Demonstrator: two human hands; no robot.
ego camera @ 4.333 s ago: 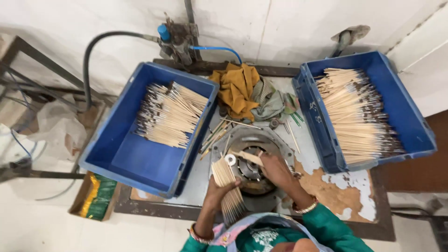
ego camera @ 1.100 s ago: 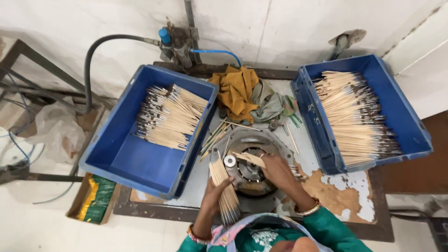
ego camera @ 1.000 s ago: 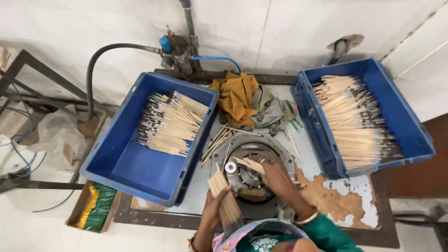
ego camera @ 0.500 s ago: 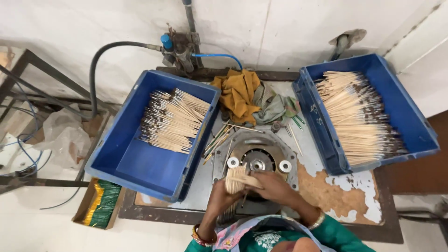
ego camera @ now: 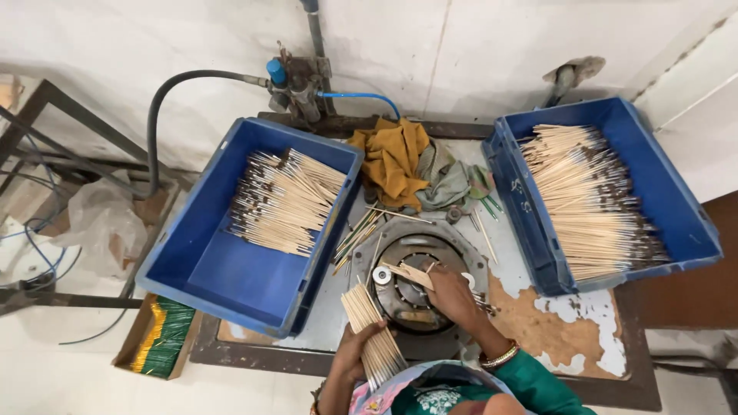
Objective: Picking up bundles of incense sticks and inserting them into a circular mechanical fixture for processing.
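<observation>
While the left hand (ego camera: 360,355) keeps its fingers clenched around a bundle of thin sticks (ego camera: 372,334) at the desk's (ego camera: 592,338) near edge, the right hand (ego camera: 452,296) rests on the round metal machine (ego camera: 419,288), fingers pinching a few sticks (ego camera: 407,273) (angled leftward). Blue crates (ego camera: 246,269) of sticks flank both sides.

stick bundle (ego camera: 373,338) bottom behind clothing

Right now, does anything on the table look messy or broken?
Yes. Loose sticks lie scattered on the table between the left blue bin and the round machine, outside both bins. The table's top layer has peeled near the right hand, baring brown patches.
</observation>
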